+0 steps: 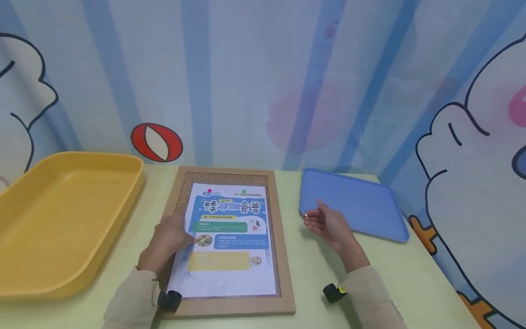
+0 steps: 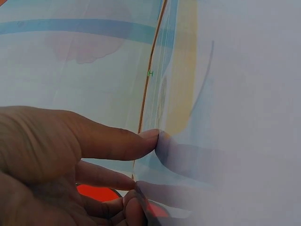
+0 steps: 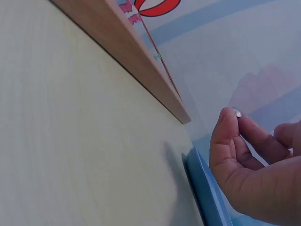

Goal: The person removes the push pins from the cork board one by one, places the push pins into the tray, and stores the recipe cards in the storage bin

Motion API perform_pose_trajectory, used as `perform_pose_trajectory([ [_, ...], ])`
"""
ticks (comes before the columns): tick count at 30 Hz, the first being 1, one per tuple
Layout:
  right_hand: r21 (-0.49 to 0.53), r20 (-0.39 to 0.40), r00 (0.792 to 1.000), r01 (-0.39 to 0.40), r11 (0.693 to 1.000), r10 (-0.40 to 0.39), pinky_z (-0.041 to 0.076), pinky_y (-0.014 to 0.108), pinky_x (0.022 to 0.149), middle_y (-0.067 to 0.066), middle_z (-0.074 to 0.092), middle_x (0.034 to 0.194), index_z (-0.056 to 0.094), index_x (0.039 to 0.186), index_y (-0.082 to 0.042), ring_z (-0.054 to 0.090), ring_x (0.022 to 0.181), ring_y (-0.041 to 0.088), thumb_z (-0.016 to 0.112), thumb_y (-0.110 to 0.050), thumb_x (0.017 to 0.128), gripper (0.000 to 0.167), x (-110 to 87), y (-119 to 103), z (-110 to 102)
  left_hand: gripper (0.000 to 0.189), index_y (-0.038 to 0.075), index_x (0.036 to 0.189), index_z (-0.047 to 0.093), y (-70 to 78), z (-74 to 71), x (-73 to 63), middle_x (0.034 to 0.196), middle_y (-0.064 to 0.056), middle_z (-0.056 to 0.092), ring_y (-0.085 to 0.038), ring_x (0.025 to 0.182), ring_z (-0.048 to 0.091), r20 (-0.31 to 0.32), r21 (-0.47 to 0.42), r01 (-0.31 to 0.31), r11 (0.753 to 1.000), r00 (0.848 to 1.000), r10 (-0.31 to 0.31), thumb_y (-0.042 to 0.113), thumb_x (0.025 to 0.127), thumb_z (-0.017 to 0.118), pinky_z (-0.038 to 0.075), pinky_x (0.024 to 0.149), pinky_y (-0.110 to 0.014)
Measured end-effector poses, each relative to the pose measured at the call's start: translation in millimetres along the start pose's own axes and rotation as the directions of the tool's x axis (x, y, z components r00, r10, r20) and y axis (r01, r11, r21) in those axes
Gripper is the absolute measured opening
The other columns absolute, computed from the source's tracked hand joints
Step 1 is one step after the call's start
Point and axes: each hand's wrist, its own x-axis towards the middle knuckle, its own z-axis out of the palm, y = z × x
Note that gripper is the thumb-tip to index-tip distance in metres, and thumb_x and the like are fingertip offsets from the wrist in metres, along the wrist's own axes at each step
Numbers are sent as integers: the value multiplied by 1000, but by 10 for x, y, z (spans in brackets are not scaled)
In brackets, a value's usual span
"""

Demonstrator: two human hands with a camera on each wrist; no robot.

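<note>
A corkboard (image 1: 284, 274) with a wooden frame lies on the table and bears a printed paper sheet (image 1: 230, 283). A pink pushpin (image 1: 209, 191) and a green pushpin (image 1: 244, 192) sit at the sheet's top corners. My left hand (image 1: 172, 235) rests at the sheet's left side; in the left wrist view its thumb (image 2: 143, 141) touches the paper and the other fingers bend loosely. Right of the board, my right hand (image 1: 333, 228) is raised, pinching a small silvery pushpin (image 3: 237, 112) between thumb and fingertip. Its point is hard to make out.
A large yellow tray (image 1: 137, 183) stands on the left of the table. Behind my right hand lies a shallow blue tray (image 1: 361, 205). A patterned backdrop (image 1: 238, 91) rises along the table's far edge. Each wrist wears a small black camera (image 1: 334, 293).
</note>
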Motion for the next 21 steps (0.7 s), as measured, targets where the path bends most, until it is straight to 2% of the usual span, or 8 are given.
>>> perform_pose_trajectory([
  [9,-14,16,1000,5,1000,-5,59,22,78,2,73,85,68,96,-2,72,82,12,34,-39,108,51,69,-98,-294,83,-3,150,33,-9,-2,21,127,-31,58,-44,103,65,17,9,20,1000,1000,-20,3,81,79,56,90,-56],
  [16,-24,3,1000,-18,1000,18,58,23,82,2,73,88,67,98,-3,72,85,11,37,-40,107,49,136,-204,-599,83,-3,149,34,-27,17,21,125,-31,60,-43,99,67,-4,8,-4,1000,1000,4,3,80,79,59,86,-54],
  [21,-11,19,999,-37,999,37,58,21,82,1,73,88,68,94,-6,71,85,10,35,-37,108,48,185,-276,-838,82,-3,148,35,-26,15,17,125,-31,59,-44,100,66,-8,5,-8,1000,1000,8,3,79,80,58,86,-55],
])
